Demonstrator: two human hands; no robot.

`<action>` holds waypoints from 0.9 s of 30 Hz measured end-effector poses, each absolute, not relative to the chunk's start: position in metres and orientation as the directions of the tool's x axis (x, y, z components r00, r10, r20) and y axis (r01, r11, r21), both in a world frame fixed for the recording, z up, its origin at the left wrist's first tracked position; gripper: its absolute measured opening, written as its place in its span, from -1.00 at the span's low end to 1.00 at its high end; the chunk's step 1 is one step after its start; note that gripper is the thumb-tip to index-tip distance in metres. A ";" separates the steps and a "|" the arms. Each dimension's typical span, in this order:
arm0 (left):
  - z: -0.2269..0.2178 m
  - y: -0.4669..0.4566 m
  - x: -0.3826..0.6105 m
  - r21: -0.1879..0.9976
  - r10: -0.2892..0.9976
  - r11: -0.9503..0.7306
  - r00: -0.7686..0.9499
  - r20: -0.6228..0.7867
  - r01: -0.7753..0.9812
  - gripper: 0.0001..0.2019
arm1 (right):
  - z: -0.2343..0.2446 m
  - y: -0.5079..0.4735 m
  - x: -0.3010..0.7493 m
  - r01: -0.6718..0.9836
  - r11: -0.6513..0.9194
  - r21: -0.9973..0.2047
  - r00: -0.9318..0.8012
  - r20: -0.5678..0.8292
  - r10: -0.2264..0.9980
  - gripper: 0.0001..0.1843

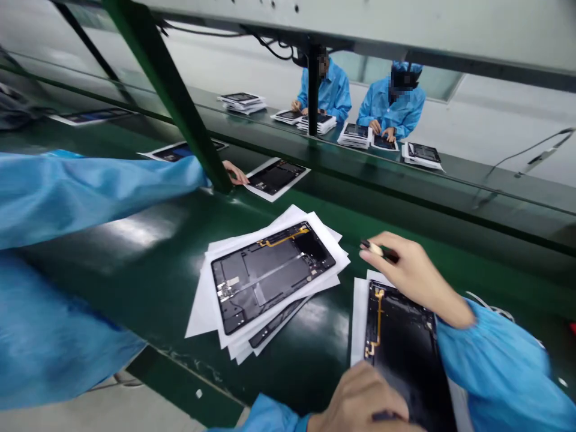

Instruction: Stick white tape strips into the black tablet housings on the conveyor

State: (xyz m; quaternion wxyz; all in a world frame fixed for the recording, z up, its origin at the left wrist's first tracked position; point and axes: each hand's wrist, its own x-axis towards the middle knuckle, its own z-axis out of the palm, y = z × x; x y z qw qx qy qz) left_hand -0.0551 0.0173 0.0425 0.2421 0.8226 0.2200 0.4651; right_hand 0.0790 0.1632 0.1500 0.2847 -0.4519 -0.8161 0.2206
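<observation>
Right hand [411, 270] holds a small tool [375, 248], any lettering unreadably blurred.

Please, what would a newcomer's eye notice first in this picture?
Probably the black panel with a yellow strip, lying on stacked white sheets near the middle. Next, the right hand at right, pinching a small tan-and-black object. At left, another person's blue sleeve stretches inward.

At the lower right, two hands of the wearer are counted, one right hand [416, 276] and one left hand [362, 399], with one panel [411, 354]. In one pile [202, 312] at the centre, two panels [272, 264] are visible, one only partly. Two workers [337, 90] are seen at the top, and one sleeve [103, 189] at the left.
</observation>
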 end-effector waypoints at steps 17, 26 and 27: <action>0.077 0.087 -0.003 0.794 0.702 -0.605 0.514 0.493 0.064 -0.83 | 0.089 0.019 0.174 0.529 0.048 -0.847 0.027 0.073 0.997 -0.83; 0.031 0.000 -0.048 0.389 0.553 -0.824 0.733 0.397 0.411 -0.54 | 0.074 0.038 0.182 0.431 0.028 -0.902 -0.039 0.013 0.999 -0.92; 0.026 -0.009 -0.050 0.319 0.532 -0.841 0.778 0.336 0.437 -0.49 | 0.070 0.040 0.182 0.426 0.029 -0.904 -0.041 0.013 0.999 -0.92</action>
